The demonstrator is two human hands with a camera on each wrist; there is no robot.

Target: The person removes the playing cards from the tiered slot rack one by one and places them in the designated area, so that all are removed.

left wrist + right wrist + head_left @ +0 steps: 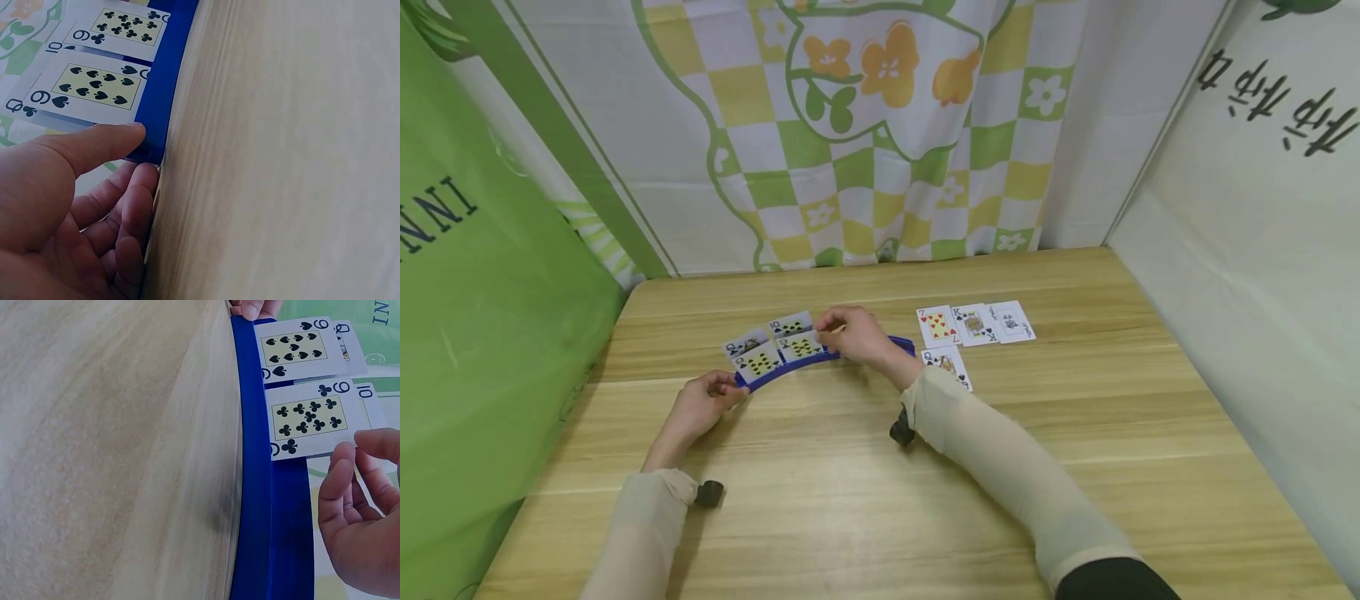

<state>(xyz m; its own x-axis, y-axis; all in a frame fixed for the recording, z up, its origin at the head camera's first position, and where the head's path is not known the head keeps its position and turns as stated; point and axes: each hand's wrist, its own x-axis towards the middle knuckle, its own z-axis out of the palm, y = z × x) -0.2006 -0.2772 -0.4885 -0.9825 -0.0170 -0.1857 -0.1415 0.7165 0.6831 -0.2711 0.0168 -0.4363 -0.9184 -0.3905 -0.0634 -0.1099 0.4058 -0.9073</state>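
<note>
A curved blue card holder (808, 362) stands on the table with two rows of playing cards. My left hand (703, 404) grips its left end, the thumb pressing on top in the left wrist view. Beside that thumb, the nine of spades (90, 87) sits in the front slot with a queen (748, 342) behind it. The nine of clubs (309, 417) is to its right, in front of a ten (790, 324). My right hand (859, 335) pinches the nine of clubs at its upper corner with thumb and index finger. The holder's right part is bare in the right wrist view.
To the holder's right, a seven of hearts (937, 327), a king (974, 324) and a joker (1011, 322) lie face up in a row. A queen (947, 364) lies nearer, by the holder's right end. Patterned curtains (880, 183) hang behind the wooden table (820, 500).
</note>
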